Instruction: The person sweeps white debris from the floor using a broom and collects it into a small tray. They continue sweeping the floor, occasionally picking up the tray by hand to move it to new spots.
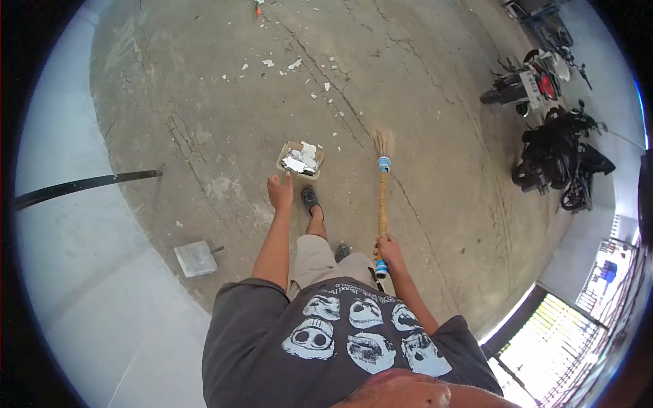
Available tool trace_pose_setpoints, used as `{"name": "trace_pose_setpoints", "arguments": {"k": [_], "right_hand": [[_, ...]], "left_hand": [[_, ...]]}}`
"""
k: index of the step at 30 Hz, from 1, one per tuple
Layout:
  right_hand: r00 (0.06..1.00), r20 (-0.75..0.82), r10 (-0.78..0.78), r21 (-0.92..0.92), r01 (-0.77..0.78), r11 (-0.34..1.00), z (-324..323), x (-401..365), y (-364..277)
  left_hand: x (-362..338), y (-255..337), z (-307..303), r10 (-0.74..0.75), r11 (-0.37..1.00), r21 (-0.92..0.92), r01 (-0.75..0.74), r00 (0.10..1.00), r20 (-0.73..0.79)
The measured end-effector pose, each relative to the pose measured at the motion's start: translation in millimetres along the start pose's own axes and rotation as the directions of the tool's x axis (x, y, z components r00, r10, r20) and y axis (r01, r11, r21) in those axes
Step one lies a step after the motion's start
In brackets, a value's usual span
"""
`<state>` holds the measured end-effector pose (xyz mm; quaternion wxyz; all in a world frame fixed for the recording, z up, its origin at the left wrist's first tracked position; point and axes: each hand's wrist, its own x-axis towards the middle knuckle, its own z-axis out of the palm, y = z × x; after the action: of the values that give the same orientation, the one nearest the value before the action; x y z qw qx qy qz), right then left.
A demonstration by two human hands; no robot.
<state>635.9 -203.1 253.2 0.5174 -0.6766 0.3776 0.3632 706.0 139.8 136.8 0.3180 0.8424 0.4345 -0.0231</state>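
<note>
My right hand [388,250] is wrapped around the yellowish handle of a broom [383,204], near its blue-and-white banded end. The broom's straw bristles [384,141] point away from me, with another blue band at their base. My left hand [280,192] is closed at the near left edge of a small tan tub [280,162] and seems to grip its rim. White flakes and broken pieces [303,158] fill the tub. It is in front of my dark shoe [309,196].
White chips [294,64] are scattered over the cracked concrete floor [224,122]. A whitish square pan [196,259] lies at the lower left near the wall. A black bar [88,188] juts in from the left. Motorcycles [561,156] stand along the right wall.
</note>
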Motion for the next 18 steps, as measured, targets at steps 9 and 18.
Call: {"name": "trace_pose_setpoints", "arguments": {"k": [9,18], "right_hand": [[0.980,-0.082,-0.184,-0.404,0.136,0.905,54,22,-64],[0.950,0.193,-0.247,-0.855,0.286,0.434,45,-1,-78]], "left_hand": [[46,-1,45,-0.023,1.000,0.012,0.021,0.976,0.217],[48,-37,77,-0.060,0.998,0.027,0.054,0.937,0.344]]}}
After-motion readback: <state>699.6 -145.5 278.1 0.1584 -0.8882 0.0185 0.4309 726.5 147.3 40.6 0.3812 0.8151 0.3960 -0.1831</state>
